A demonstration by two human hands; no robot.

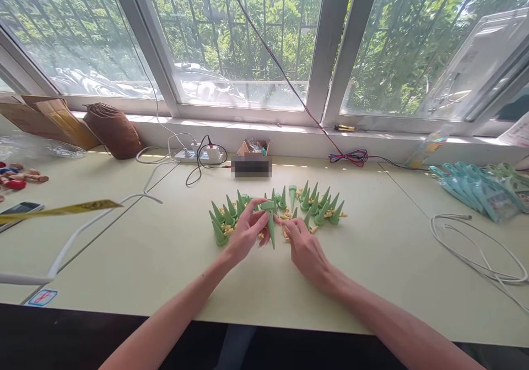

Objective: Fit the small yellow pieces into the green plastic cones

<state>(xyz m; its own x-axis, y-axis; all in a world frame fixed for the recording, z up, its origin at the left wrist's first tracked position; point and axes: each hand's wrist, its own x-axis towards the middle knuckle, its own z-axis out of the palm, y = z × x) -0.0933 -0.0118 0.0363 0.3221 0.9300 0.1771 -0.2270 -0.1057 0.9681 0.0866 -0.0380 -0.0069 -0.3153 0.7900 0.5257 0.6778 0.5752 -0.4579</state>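
My left hand (pixel 247 231) is closed round the wide top of a green plastic cone spike (pixel 271 222) that points down toward the pale green table (pixel 165 249). My right hand (pixel 302 246) sits just right of it, fingertips pinched near the cone's top on something small I cannot make out. Behind both hands lie several more green cones (pixel 317 205), standing upright in two clusters, with small yellow parts (pixel 285 232) scattered among them.
A small cardboard box (pixel 253 148) and a white power strip (pixel 198 154) sit by the window sill. White cables (pixel 475 254) lie at right, teal packets (pixel 475 188) at far right. A brown bag (pixel 113 130), a phone (pixel 20 209) and yellow tape (pixel 61 210) are at left.
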